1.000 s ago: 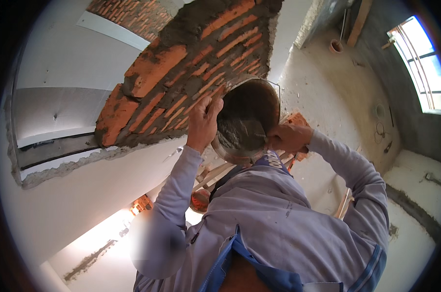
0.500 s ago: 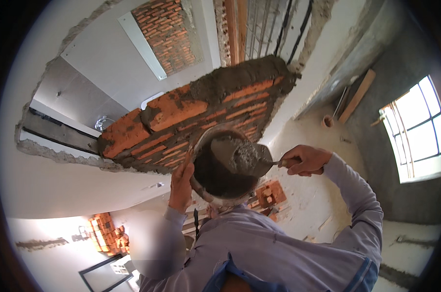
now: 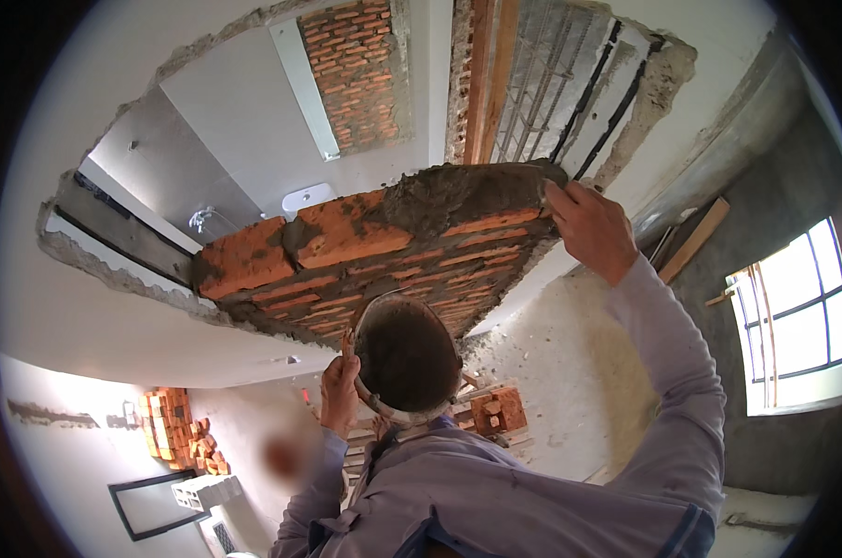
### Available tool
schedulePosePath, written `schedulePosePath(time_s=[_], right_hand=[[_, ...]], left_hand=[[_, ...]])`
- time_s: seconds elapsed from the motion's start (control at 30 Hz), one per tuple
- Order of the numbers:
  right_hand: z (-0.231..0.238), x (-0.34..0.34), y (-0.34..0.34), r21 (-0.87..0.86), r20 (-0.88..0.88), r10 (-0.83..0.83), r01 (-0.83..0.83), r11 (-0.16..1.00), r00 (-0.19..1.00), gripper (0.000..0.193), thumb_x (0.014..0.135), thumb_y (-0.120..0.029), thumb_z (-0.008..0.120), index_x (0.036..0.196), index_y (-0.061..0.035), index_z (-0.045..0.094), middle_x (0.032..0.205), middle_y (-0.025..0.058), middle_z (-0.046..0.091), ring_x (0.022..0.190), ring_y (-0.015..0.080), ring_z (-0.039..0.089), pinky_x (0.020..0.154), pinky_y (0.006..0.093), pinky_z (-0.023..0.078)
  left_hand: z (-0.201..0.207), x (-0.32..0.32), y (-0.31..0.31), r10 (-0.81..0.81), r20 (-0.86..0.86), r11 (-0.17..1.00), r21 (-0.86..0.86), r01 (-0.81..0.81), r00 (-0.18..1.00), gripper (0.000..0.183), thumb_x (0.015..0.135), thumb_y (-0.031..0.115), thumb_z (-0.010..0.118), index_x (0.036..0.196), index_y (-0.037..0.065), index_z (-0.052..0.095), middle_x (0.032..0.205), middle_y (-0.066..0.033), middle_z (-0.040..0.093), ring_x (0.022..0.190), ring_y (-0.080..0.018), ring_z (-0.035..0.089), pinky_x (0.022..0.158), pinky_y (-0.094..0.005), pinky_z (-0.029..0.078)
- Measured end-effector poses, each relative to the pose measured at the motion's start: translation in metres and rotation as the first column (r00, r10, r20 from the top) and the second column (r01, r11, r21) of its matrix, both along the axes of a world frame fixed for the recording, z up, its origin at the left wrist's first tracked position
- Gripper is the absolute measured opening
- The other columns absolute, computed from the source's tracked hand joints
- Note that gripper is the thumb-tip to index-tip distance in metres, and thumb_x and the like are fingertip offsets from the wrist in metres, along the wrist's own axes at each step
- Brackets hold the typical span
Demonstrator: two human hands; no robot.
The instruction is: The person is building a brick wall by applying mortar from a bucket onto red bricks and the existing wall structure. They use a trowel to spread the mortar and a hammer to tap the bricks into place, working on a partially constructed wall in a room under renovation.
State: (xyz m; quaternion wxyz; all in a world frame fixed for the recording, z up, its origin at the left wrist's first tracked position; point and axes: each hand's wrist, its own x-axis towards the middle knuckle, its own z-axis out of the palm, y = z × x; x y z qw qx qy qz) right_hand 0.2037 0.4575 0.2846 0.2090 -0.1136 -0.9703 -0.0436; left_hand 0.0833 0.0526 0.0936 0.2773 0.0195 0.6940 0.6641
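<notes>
My left hand [image 3: 339, 391] grips the rim of a round bucket [image 3: 450, 395], with dark wet mortar [image 3: 397, 358] inside. The bucket is tilted and held close to my body, below the wall. My right hand [image 3: 593, 228] is closed on a trowel [image 3: 523, 188] at the right end of the brick wall [image 3: 384, 279]. Its blade lies along the grey mortar bed [image 3: 430, 197] on the wall's top; the handle is mostly hidden by my fingers. Bare orange bricks [image 3: 342, 228] form the left part of the top course.
The wall fills a rough-edged opening, with a white toilet [image 3: 307, 197] beyond it. Steel bars [image 3: 542, 84] and timber [image 3: 490, 84] rise behind its right end. Bricks are stacked on the floor [image 3: 165, 428] and behind me [image 3: 498, 411]. A plank [image 3: 695, 240] leans near the window [image 3: 793, 316].
My right hand has moved the trowel with its mortar from over the bucket up to the right end of the wall top. The bucket has come slightly down and left in view.
</notes>
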Motion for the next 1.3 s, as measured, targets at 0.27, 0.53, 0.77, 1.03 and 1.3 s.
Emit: schedulePosePath(time_s=[0.27, 0.53, 0.77, 1.03, 1.3], right_hand=[[0.054, 0.015, -0.023, -0.453, 0.258, 0.05, 0.075, 0.888, 0.965, 0.019, 0.091, -0.018, 0.053, 0.098, -0.0006, 0.054, 0.078, 0.0181, 0.062, 0.075, 0.0412, 0.062, 0.071, 0.0496, 0.05], [0.047, -0.001, -0.033, -0.349, 0.515, 0.027, 0.18, 0.92, 0.857, 0.028, 0.095, -0.024, 0.047, 0.092, 0.0041, 0.051, 0.077, 0.0239, 0.061, 0.078, 0.0422, 0.061, 0.071, 0.0519, 0.045], [0.074, 0.015, -0.053, -0.317, 0.512, 0.064, 0.119, 0.941, 0.856, 0.023, 0.091, -0.019, 0.05, 0.09, 0.0041, 0.055, 0.087, 0.0222, 0.062, 0.078, 0.0395, 0.063, 0.073, 0.0482, 0.05], [0.017, -0.007, -0.061, -0.026, 0.557, 0.122, -0.13, 0.991, 0.822, 0.025, 0.094, -0.019, 0.049, 0.097, 0.0054, 0.054, 0.086, 0.025, 0.064, 0.084, 0.0405, 0.064, 0.075, 0.0478, 0.05], [0.034, 0.049, 0.009, -0.199, 0.572, -0.277, 0.459, 0.866, 0.772, 0.035, 0.094, -0.021, 0.043, 0.084, 0.0053, 0.064, 0.075, 0.0244, 0.067, 0.066, 0.034, 0.068, 0.061, 0.0446, 0.055]], left_hand=[[-0.029, 0.0, 0.011, 0.004, 0.034, 1.0, 0.018, -0.005, 0.999, 0.034, 0.096, 0.027, 0.062, 0.071, 0.011, 0.046, 0.067, 0.0087, 0.033, 0.063, -0.0039, 0.03, 0.055, -0.0257, 0.025], [-0.055, -0.005, 0.017, -0.128, 0.052, 0.991, -0.024, 0.129, 0.99, 0.034, 0.096, 0.03, 0.061, 0.073, 0.009, 0.049, 0.063, 0.0061, 0.036, 0.06, -0.0052, 0.032, 0.053, -0.027, 0.026], [-0.096, -0.011, 0.002, -0.175, -0.002, 0.983, -0.063, 0.175, 0.985, 0.036, 0.094, 0.034, 0.061, 0.075, 0.003, 0.054, 0.059, 0.0005, 0.04, 0.057, -0.0125, 0.043, 0.055, -0.0335, 0.035], [-0.08, -0.019, 0.0, -0.348, -0.201, 0.924, -0.238, 0.299, 0.915, 0.038, 0.093, 0.033, 0.062, 0.077, 0.0, 0.053, 0.062, -0.0057, 0.051, 0.058, -0.0205, 0.051, 0.058, -0.0358, 0.041], [-0.074, -0.02, -0.011, -0.325, -0.214, 0.943, -0.141, 0.3, 0.921, 0.033, 0.094, 0.029, 0.062, 0.079, 0.001, 0.054, 0.063, -0.0053, 0.051, 0.043, -0.0168, 0.052, 0.043, -0.0324, 0.04]])
